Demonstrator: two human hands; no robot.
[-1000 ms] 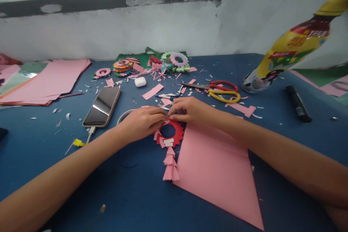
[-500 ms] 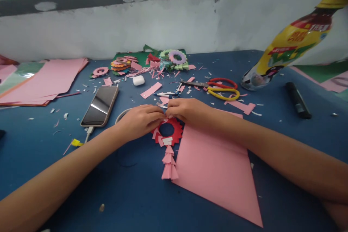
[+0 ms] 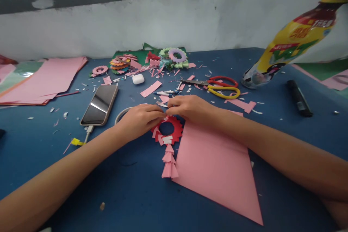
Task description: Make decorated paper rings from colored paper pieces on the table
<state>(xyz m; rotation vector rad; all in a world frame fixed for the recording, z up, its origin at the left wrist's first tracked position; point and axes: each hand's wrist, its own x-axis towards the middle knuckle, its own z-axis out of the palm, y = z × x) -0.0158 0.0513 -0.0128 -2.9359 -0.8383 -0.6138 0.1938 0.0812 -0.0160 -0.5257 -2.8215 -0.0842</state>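
The left hand (image 3: 143,119) and the right hand (image 3: 189,108) meet fingertip to fingertip at the far rim of a red paper ring (image 3: 178,130), their fingers drawn together; whether they grip the rim or something small on it cannot be told. A second ago a gap showed between the right thumb and forefinger; now those fingers are bunched. The ring lies flat on the counter (image 3: 141,195), as before, white strips (image 3: 167,139) on its near side and a pink tiered paper piece (image 3: 170,166) extending from there. Just beside it, partly under the right forearm, the pink sheet (image 3: 214,174) is likewise unmoved. Farther out sit a phone (image 3: 100,106), scissors (image 3: 202,83) and, toward the counter's far edge, piled paper rings (image 3: 120,64) and a bottle (image 3: 290,40), all where they were.
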